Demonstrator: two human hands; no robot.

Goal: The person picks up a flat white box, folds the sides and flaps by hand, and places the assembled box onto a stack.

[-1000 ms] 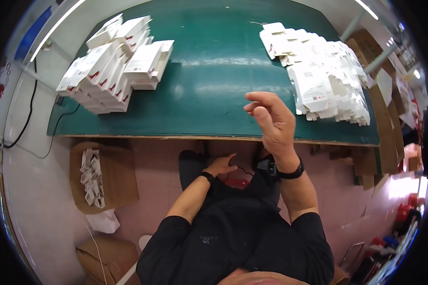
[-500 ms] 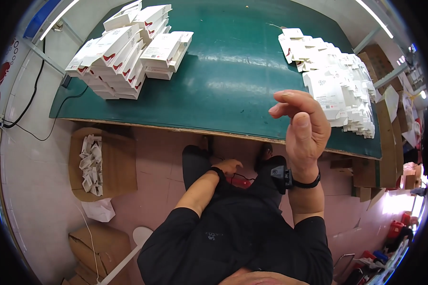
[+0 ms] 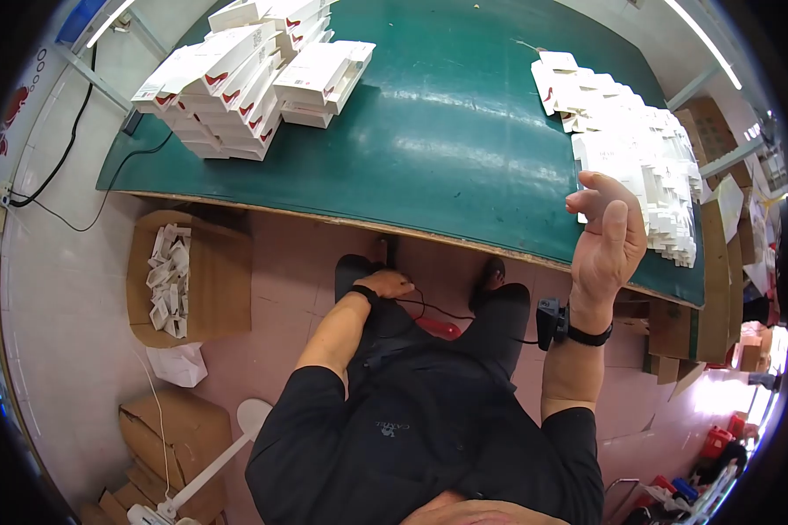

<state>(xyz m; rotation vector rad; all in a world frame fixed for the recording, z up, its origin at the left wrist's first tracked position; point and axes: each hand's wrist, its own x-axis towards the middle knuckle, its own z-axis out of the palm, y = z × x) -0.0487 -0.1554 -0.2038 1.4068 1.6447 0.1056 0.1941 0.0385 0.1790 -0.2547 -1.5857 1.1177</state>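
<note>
My right hand (image 3: 608,241) is raised over the table's front edge at the right, palm turned inward, fingers bent and apart from the thumb. It holds nothing. Right behind it lies an overlapping spread of flattened white cartons (image 3: 617,157); whether the fingertips touch one cannot be made out. My left hand (image 3: 385,284) rests low over my left thigh, below the table edge, with its fingers loosely extended and nothing seen in it. Folded white boxes (image 3: 228,83) with red marks are stacked at the table's left, and a shorter pile of boxes (image 3: 324,79) adjoins them.
The green table (image 3: 446,166) spans the view ahead. Under its left end stands an open brown carton (image 3: 223,289) holding small white pieces (image 3: 169,280). Cardboard boxes (image 3: 718,262) stand by the right end. A black cable (image 3: 446,312) runs near my legs, beside a red object (image 3: 438,328).
My right hand has moved right, closer to the flattened cartons. My left hand has drawn back to the left and slightly up. The view has shifted a little.
</note>
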